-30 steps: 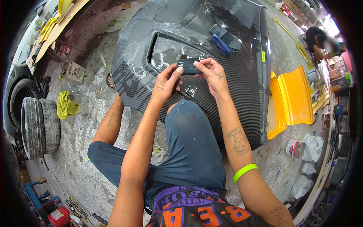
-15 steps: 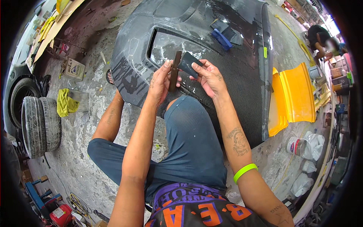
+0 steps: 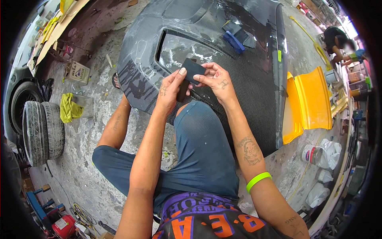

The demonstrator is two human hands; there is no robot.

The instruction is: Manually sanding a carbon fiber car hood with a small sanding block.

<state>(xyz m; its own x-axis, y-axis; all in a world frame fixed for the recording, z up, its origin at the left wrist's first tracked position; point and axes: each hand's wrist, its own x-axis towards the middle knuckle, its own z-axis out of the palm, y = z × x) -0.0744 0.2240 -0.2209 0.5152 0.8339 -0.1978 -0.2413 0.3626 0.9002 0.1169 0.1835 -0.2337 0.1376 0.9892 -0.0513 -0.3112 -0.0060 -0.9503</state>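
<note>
Both hands are raised over a glossy black carbon-fibre car hood (image 3: 246, 83). My left hand (image 3: 169, 88) is closed round a flat dark brown bar (image 3: 183, 89), and its thumb presses on a dark grey piece of sandpaper (image 3: 193, 71). The sandpaper lies across the upper part of the bar and hides it there. From the right, my right hand (image 3: 217, 81) pinches the sandpaper's edge between thumb and fingers. Farther up the hood lie a blue block (image 3: 233, 42) and several dark sheets (image 3: 244, 35).
Yellow moulded panels (image 3: 314, 99) stand right of the hood. Two dusty tires (image 3: 38, 133), a yellow cloth (image 3: 71, 108) and a square can (image 3: 78, 73) are at the left. Plastic-wrapped tubs (image 3: 324, 155) sit at the right. Another person (image 3: 336, 42) bends down at the far right.
My right hand has brought the sandpaper left, onto the brown bar. My left thumb now presses on it. The person at the far right has shifted, showing more of an arm.
</note>
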